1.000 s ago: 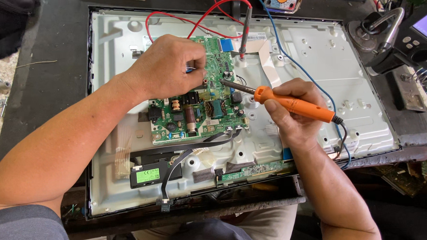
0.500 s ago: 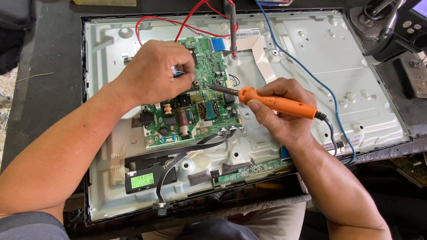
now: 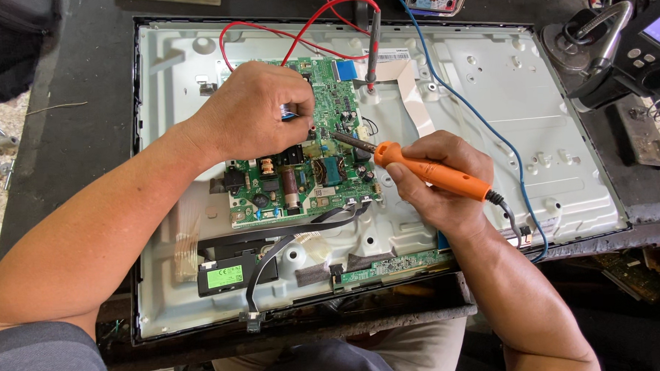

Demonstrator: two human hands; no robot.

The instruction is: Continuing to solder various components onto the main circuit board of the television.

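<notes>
both hands work over a green circuit board (image 3: 300, 172) lying on a white panel (image 3: 502, 92). left hand (image 3: 258, 111) pinches something small and blue at the board; right hand (image 3: 439, 178) grips an orange soldering iron (image 3: 432, 173), tip on the board.

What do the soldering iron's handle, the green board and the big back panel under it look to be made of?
Soldering iron in the right hand: handle looks like matte orange plastic or rubber, with a dark metal tip.
Circuit board under the left hand: green lacquered laminate, probably fibreglass, studded with components.
Back panel: likely pressed sheet metal, pale grey, dull, with stamped ribs and holes.
</notes>
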